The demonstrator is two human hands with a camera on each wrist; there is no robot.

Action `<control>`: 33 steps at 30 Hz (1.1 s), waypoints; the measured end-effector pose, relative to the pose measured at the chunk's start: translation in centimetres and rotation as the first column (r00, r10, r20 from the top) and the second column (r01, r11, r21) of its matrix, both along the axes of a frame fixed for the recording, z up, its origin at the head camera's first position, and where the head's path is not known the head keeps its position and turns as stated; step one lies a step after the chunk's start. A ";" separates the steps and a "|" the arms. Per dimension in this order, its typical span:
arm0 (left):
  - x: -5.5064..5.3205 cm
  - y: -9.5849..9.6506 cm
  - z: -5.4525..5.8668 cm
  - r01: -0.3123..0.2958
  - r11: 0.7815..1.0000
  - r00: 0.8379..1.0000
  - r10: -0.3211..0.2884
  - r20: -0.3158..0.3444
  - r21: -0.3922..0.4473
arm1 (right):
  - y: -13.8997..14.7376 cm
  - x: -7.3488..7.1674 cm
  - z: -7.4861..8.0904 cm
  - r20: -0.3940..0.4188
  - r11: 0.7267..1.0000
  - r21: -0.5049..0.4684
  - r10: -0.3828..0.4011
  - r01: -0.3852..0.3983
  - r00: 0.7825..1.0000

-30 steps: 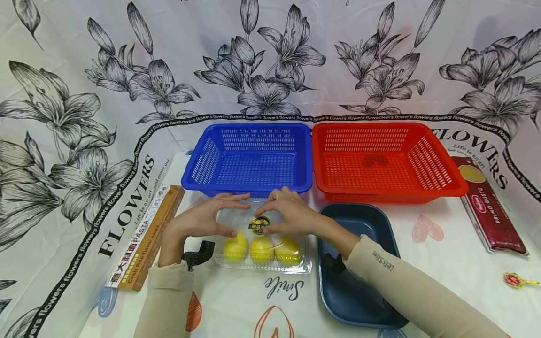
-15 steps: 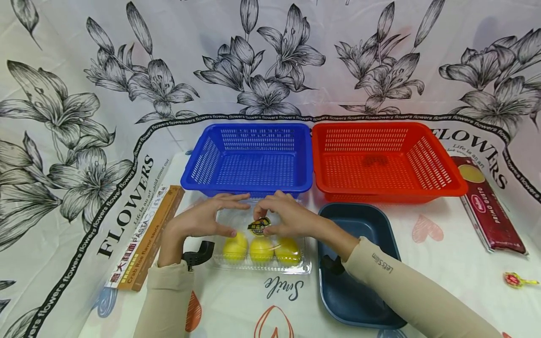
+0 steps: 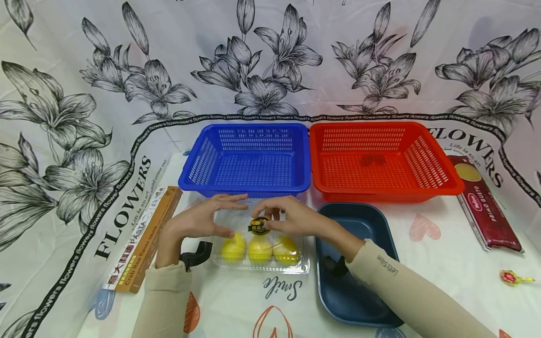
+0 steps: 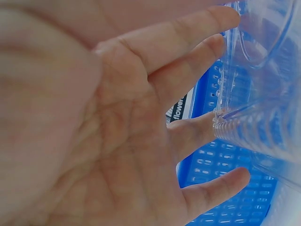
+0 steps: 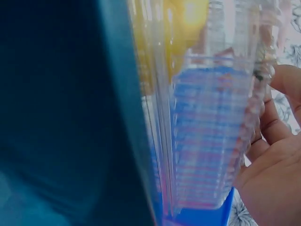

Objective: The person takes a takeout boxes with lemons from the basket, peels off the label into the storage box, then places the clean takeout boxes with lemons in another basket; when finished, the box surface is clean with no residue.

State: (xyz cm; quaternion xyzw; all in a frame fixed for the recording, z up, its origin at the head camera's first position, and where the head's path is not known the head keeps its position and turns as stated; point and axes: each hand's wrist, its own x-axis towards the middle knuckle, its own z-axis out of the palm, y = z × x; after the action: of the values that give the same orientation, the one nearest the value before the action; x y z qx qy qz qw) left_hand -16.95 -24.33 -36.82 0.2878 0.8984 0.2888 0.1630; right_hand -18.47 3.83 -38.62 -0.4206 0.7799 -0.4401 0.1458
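Note:
A clear plastic clamshell box (image 3: 272, 269) holds round yellow fruits (image 3: 259, 249), three of them along its front. A round black-and-gold sticker (image 3: 257, 226) is on its lid. My left hand (image 3: 200, 218) is spread at the box's left side; in the left wrist view its fingers extend with tips right beside the ribbed plastic. My right hand (image 3: 293, 216) arches over the lid from the right, thumb and forefinger at the sticker's edges. In the right wrist view, the right hand's fingertips meet the top of the box (image 5: 211, 136), fingers bent loosely.
Behind stand a blue basket (image 3: 243, 190) and a red basket (image 3: 393, 191). A dark blue tray (image 3: 359, 305) lies right of the box, under the right forearm. A pasta box (image 3: 145, 241) is at left. A red packet (image 3: 486, 211) and a small lollipop-like item (image 3: 511, 278) are at right.
The right hand's fingers have shifted slightly over the lid; the sticker tilted half a second ago and now faces up more squarely. The left hand keeps its place. The whole view has moved slightly.

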 end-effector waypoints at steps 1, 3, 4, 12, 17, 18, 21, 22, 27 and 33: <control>0.0 0.0 0.0 0.001 1.000 1.000 -0.001 -0.001 -0.001 | 0.2 0.0 0.0 0.009 1.000 -0.017 0.001 0.000 1.000; 0.0 0.0 0.0 0.005 1.000 1.000 -0.005 -0.002 -0.002 | 0.7 -0.1 -0.1 0.023 0.999 -0.042 -0.007 0.008 1.000; 0.0 0.0 0.0 0.005 1.000 1.000 -0.005 -0.002 -0.003 | 0.9 -0.1 -0.1 0.034 0.999 -0.048 -0.014 0.015 0.999; -0.2 -0.1 0.0 0.013 1.000 1.000 -0.013 -0.015 -0.015 | 3.5 0.2 0.6 0.079 0.989 -0.107 -0.096 0.104 0.992; -0.2 -0.1 0.0 0.018 1.000 1.000 -0.018 -0.009 -0.017 | 5.9 0.4 1.2 0.102 0.977 -0.142 -0.145 0.159 0.984; -0.2 -0.2 0.0 0.016 1.000 1.000 -0.017 -0.006 -0.014 | 6.4 0.5 1.3 0.106 0.975 -0.148 -0.152 0.166 0.983; -0.2 -0.2 -0.1 0.023 1.000 1.000 -0.023 -0.020 -0.001 | 7.9 0.5 1.5 0.136 0.964 -0.168 -0.183 0.205 0.974; -0.2 -0.2 -0.1 0.024 1.000 0.999 -0.024 -0.024 0.001 | 8.4 0.5 1.5 0.144 0.960 -0.177 -0.191 0.215 0.971; -0.1 -0.2 -0.2 0.032 0.999 0.999 -0.031 -0.042 0.005 | 10.6 0.7 0.9 0.166 0.941 -0.194 -0.248 0.278 0.955; -0.1 -0.2 -0.2 0.035 0.999 0.999 -0.034 -0.041 0.007 | 12.5 1.0 -0.3 0.166 0.937 -0.166 -0.282 0.308 0.945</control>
State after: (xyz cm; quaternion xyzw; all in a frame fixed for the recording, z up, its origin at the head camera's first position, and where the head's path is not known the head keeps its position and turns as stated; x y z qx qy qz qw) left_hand -17.03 -24.48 -37.04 0.3098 0.8954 0.2834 0.1483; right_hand -17.42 16.29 -38.89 -0.2788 0.7765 -0.5577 0.0914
